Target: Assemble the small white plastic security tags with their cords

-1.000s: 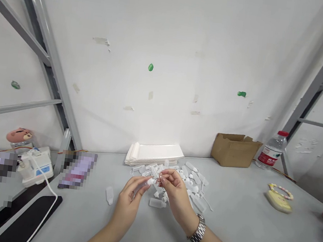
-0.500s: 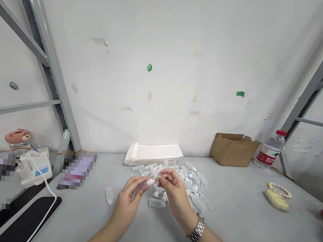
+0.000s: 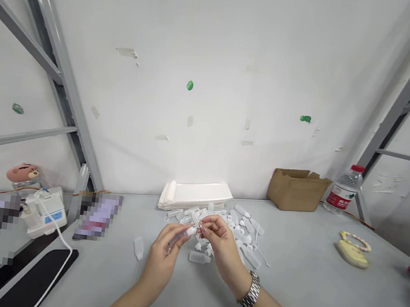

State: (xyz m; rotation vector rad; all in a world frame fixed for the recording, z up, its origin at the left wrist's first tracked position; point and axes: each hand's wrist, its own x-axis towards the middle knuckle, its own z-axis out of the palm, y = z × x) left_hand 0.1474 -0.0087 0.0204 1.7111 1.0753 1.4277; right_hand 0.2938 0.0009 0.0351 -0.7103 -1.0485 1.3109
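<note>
My left hand (image 3: 162, 256) is closed around a small translucent plastic vial (image 3: 184, 232), held just above the grey table (image 3: 305, 282). My right hand (image 3: 220, 243), a metal watch on its wrist, pinches a small white cap (image 3: 196, 222) at the vial's open end. Right behind both hands lies a heap of several small plastic vials and caps (image 3: 235, 228). One loose vial (image 3: 138, 247) lies to the left of my left hand, and another (image 3: 199, 257) lies between my hands.
A stack of white sheets (image 3: 195, 195) lies by the wall. An open cardboard box (image 3: 296, 189) and a water bottle (image 3: 341, 190) stand back right. A yellow trinket (image 3: 353, 249) lies right. A white device with cable (image 3: 46, 208) and a dark pad (image 3: 37, 277) are at left.
Hardly anything moved; my right fingers shifted slightly at the vial's end, and the view drifted a little.
</note>
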